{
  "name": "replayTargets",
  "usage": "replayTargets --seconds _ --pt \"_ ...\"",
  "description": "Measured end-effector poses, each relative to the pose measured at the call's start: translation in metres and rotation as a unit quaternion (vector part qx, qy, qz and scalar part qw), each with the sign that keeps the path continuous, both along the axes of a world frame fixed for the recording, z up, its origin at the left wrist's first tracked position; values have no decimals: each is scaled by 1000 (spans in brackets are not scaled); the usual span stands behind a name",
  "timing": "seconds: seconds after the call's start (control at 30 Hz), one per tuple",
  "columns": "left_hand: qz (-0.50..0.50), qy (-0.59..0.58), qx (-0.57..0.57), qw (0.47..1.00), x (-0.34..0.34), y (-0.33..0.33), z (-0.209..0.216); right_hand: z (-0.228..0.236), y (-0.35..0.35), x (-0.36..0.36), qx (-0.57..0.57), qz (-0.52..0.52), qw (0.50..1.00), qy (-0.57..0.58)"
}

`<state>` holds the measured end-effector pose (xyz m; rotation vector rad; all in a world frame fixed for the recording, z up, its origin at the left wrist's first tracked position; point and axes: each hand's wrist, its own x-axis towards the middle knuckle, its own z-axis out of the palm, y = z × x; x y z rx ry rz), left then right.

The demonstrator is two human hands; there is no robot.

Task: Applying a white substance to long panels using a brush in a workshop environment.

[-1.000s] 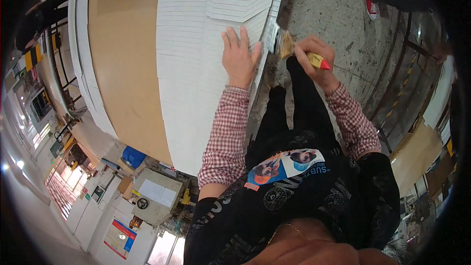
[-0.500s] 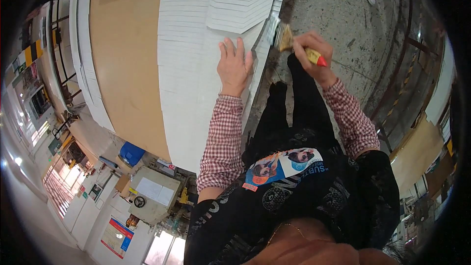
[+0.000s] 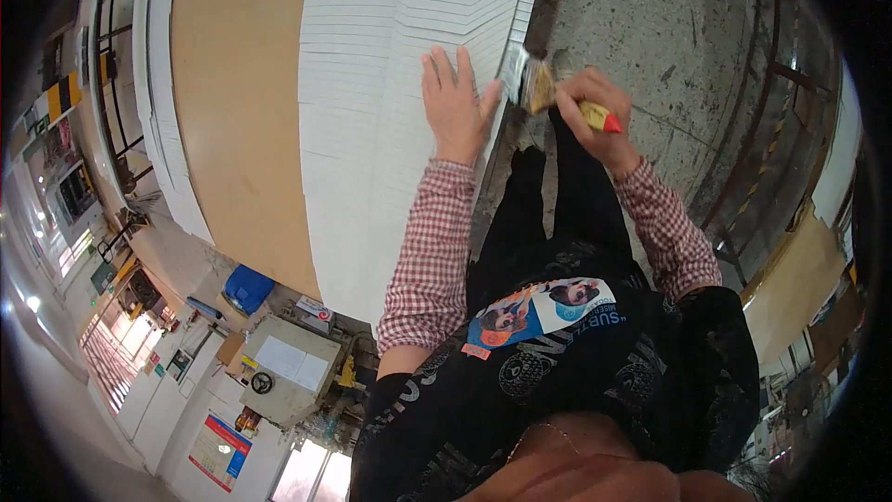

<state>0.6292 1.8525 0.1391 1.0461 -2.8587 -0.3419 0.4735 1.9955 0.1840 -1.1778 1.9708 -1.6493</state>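
Since half a second ago the paintbrush [image 3: 539, 88] has closed in on the edge of the white stack, and the left hand [image 3: 455, 107] has slid a little further up its top sheet; a second ago the brush stood clearly off the edge.

The brush is in the right hand [image 3: 595, 116], whose fingers are wrapped around the yellow handle with its red tip pointing away from the stack. The bristles touch, or all but touch, the stack's side edge just beside the left thumb. It looks light and stiff in the handle, soft at the bristles, and is best held as it is now, on the handle behind the ferrule.

The left hand lies flat and open, fingers spread, pressing on the stack of white sheets [image 3: 390, 84]. The stack looks heavy as a whole, each sheet thin and easily shifted, so the flat palm likely keeps the layers aligned. Its stepped edges show as fine parallel lines.

Left of the stack lies a brown board [image 3: 237, 102], and beyond that more white piles. Right of the stack is a rough, speckled concrete floor [image 3: 669, 46]. Below the stack, toward the person's left, stand a blue bin [image 3: 246, 288] and a grey machine box [image 3: 288, 367] with a small handwheel. The room looks like a workshop, bright at its far left.
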Motion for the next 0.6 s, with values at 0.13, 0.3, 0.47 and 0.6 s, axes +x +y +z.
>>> replayTargets --seconds 0.13,0.3,0.47,0.6 --pt "39 -26 -1 999 45 38 -5 7 10 -3 -15 -21 1000 1" --pt "-3 -18 -17 1000 52 34 -1 -1 -13 -27 -60 -67 991 98" --pt "-36 -18 5 999 44 19 3 -17 13 11 -43 -31 998 35" --pt "-41 -42 7 998 42 16 5 1 39 38 -7 -5 1000 -23"
